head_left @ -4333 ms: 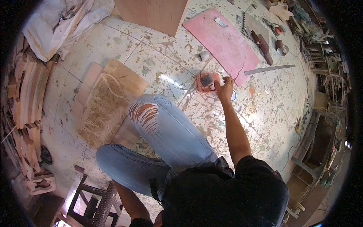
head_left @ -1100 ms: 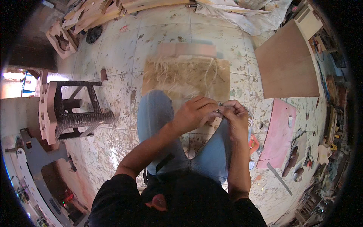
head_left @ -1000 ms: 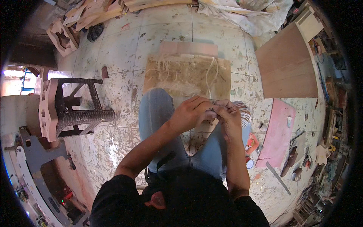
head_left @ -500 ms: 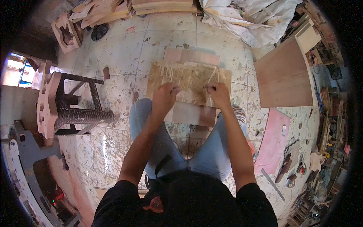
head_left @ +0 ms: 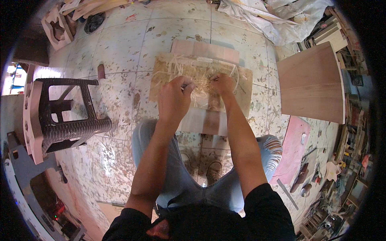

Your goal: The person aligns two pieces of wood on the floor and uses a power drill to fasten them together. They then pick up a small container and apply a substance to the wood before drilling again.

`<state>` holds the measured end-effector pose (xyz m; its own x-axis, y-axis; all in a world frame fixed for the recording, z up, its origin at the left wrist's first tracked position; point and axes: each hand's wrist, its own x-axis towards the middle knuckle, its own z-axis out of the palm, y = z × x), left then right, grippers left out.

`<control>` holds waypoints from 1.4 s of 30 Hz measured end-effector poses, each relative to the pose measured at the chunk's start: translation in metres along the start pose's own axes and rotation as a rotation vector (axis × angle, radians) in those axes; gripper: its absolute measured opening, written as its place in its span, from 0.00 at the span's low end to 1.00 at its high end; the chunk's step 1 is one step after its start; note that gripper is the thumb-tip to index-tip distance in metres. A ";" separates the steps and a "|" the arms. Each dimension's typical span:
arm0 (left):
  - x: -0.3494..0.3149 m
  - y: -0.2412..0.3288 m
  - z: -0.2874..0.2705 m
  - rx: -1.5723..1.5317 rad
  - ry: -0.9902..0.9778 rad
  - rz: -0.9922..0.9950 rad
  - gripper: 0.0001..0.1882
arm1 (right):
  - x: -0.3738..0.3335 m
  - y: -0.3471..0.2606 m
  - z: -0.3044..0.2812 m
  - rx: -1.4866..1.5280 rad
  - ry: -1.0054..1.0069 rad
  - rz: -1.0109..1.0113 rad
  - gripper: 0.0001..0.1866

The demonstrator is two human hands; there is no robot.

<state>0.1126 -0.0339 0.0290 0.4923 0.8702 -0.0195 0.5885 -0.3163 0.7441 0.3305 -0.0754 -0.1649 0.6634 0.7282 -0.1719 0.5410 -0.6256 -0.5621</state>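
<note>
— On the floor ahead of the knees, what lies there?

— A wooden panel (head_left: 169,76) covered with pale, stringy fibres (head_left: 189,68), with a pinkish board (head_left: 205,50) showing beyond its far edge and another plank (head_left: 203,120) nearer the person. To the right rests a large brown plywood sheet (head_left: 311,86), and nearer, a pink flat sheet (head_left: 293,148) with a small white patch on it; I cannot tell whether that is a label.

— And the room?

— Worn, paint-spattered tiles (head_left: 120,48). A dark plastic stool (head_left: 66,114) lies tipped over on the left, white cloth (head_left: 273,20) is heaped at the top right, wood offcuts (head_left: 60,20) sit top left, and cluttered shelves run along the right edge.

— How are the hands placed?

— Both forearms reach forward over the jeans-clad knees. The left hand (head_left: 173,98) is curled, its fingers pressed together and pinching strands of the fibres. The right hand (head_left: 222,84) sits just beside it over the panel, fingers bent and closed on the same strands, which run between the two hands.
</note>
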 end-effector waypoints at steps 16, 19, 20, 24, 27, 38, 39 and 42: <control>0.003 -0.004 0.000 0.024 0.046 0.023 0.07 | -0.006 -0.034 -0.015 -0.169 -0.022 -0.146 0.13; 0.006 0.002 0.009 -0.003 0.030 0.047 0.08 | 0.009 0.000 0.001 -0.162 -0.017 -0.110 0.13; 0.006 0.002 0.010 -0.004 0.027 0.054 0.08 | 0.010 0.004 0.005 -0.201 -0.020 -0.138 0.10; 0.009 0.000 0.006 0.010 0.014 0.049 0.08 | 0.011 -0.004 0.008 -0.221 -0.040 -0.133 0.08; 0.012 -0.005 0.013 0.013 -0.001 0.051 0.07 | 0.010 0.002 0.000 -0.160 -0.056 -0.087 0.10; 0.012 -0.012 0.020 0.169 -0.033 0.029 0.09 | -0.078 -0.098 -0.076 0.615 -0.303 -0.346 0.14; 0.013 -0.012 0.020 0.183 -0.046 0.004 0.09 | -0.091 -0.114 -0.082 0.603 -0.306 -0.333 0.14; 0.014 -0.008 0.023 0.208 -0.075 -0.051 0.11 | -0.106 -0.112 -0.065 0.603 -0.242 -0.278 0.14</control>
<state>0.1293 -0.0281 0.0073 0.5000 0.8592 -0.1085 0.7294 -0.3503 0.5875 0.2332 -0.1003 -0.0312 0.3711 0.9240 -0.0923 0.2470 -0.1940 -0.9494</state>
